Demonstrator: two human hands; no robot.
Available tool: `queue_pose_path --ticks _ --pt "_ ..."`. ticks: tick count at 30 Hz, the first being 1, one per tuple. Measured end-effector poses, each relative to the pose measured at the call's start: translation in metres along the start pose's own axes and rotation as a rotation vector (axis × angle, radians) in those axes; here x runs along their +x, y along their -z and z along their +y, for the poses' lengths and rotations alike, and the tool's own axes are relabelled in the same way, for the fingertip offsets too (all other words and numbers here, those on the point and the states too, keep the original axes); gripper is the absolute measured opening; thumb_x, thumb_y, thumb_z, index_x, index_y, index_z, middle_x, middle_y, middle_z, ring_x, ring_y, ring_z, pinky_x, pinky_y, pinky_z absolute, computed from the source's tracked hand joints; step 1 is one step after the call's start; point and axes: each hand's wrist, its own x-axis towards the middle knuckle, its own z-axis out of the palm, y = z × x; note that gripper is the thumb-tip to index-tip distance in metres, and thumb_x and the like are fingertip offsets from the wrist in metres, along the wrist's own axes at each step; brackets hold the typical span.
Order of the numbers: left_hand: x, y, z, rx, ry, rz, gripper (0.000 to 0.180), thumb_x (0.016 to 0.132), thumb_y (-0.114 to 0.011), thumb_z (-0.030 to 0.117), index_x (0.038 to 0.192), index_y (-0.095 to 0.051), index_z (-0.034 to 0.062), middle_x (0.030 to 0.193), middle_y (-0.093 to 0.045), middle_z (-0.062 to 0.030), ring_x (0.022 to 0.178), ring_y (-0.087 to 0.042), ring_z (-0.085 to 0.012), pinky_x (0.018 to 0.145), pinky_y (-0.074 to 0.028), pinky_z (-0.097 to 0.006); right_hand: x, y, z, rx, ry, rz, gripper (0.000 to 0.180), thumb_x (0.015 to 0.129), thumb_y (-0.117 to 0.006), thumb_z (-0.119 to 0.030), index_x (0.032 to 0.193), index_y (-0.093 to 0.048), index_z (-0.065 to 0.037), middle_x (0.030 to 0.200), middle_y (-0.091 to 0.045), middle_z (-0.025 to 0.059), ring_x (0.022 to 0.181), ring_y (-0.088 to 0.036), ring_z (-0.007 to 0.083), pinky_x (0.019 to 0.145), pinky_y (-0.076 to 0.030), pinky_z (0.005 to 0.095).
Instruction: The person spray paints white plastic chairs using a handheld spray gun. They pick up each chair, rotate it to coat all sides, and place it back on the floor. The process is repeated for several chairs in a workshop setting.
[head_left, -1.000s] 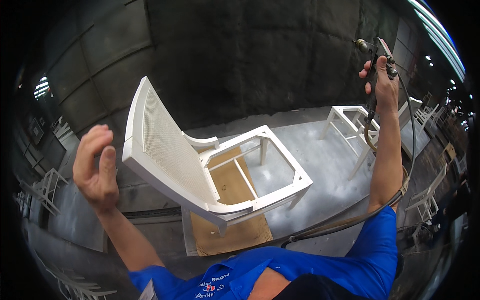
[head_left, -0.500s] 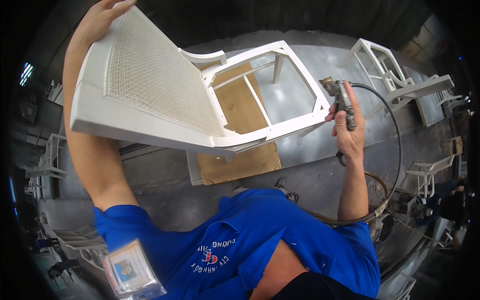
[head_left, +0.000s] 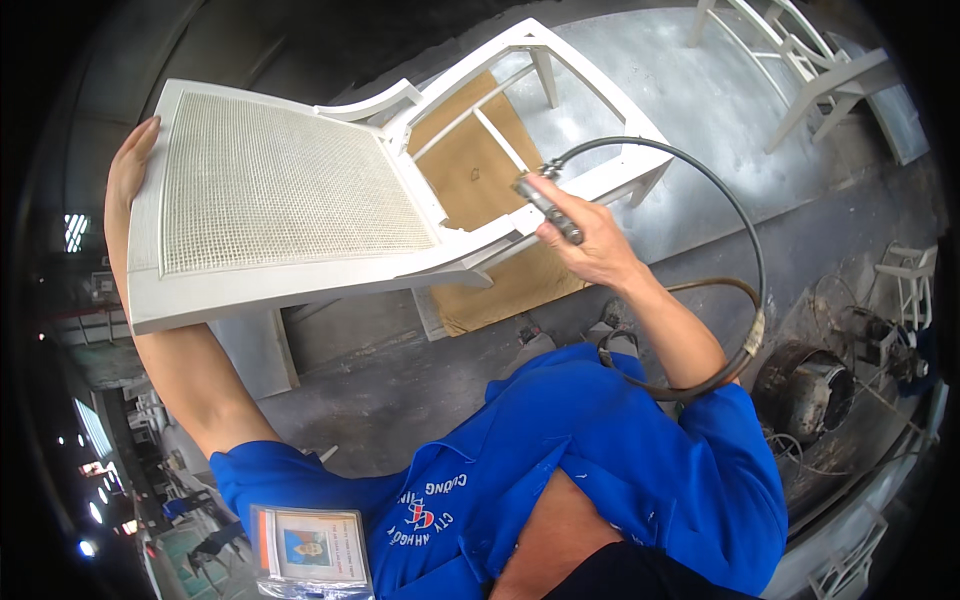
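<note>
A white wooden chair has a woven cane back panel and an open seat frame with no seat in it. My left hand is closed round the outer end of its backrest, at the left; part of that forearm passes behind the backrest. In my right hand is a metal spray gun, held over the near side rail of the seat frame and pointing left toward the cane panel. A dark hose leaves the gun and loops round to the right of my forearm. Whether the trigger is pressed I cannot tell.
Brown cardboard lies beneath the chair on a pale grey board. Another white chair frame stands at the far right. A dirty round metal container sits on the right, near the hose. More white furniture stands beyond.
My right hand has brought the spray gun leftward from beyond the seat's right corner to over the near rail. The backrest has turned, so its cane panel faces me more fully.
</note>
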Motion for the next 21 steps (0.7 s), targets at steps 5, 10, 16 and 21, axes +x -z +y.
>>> queue_pose_path --ticks 5,10,16,21 --pt "0.003 0.003 -0.007 -0.094 -0.013 -0.045 0.054 0.098 -0.067 0.042 0.136 -0.066 0.0030 0.128 -0.069 -0.0131 0.107 -0.067 -0.0189 0.093 -0.050 -0.028 0.005 -0.014 0.005 0.065 -0.010 0.015 0.056 0.099 -0.068 -0.031 0.151 -0.050 -0.019 0.137 -0.065 0.0173 0.120 -0.065 0.0385 0.100 -0.052 0.0425" --pt "0.006 0.005 -0.009 0.009 -0.043 0.019 0.054 0.098 -0.067 0.042 0.136 -0.066 0.0039 0.131 -0.068 -0.0139 0.115 -0.064 -0.0196 0.100 -0.048 -0.029 0.016 -0.002 0.019 0.013 0.038 0.189 0.056 0.100 -0.068 -0.030 0.152 -0.050 -0.019 0.127 -0.070 0.0203 0.113 -0.071 0.0298 0.094 -0.055 0.0384" --pt "0.014 0.006 -0.011 0.015 -0.031 0.008 0.053 0.099 -0.068 0.038 0.136 -0.064 -0.0001 0.131 -0.067 -0.0136 0.116 -0.064 -0.0196 0.100 -0.048 -0.029 0.022 0.030 0.028 -0.051 -0.044 0.370 0.056 0.100 -0.067 -0.039 0.149 -0.053 -0.017 0.122 -0.070 0.0229 0.114 -0.069 0.0356 0.095 -0.054 0.0414" --pt "0.014 0.004 -0.014 0.007 -0.041 0.024 0.052 0.099 -0.069 0.038 0.135 -0.065 0.0010 0.130 -0.068 -0.0132 0.115 -0.064 -0.0191 0.099 -0.048 -0.029 0.027 0.047 0.032 -0.138 -0.037 0.471 0.056 0.100 -0.066 -0.043 0.148 -0.054 -0.018 0.119 -0.071 0.0237 0.114 -0.069 0.0387 0.094 -0.054 0.0420"
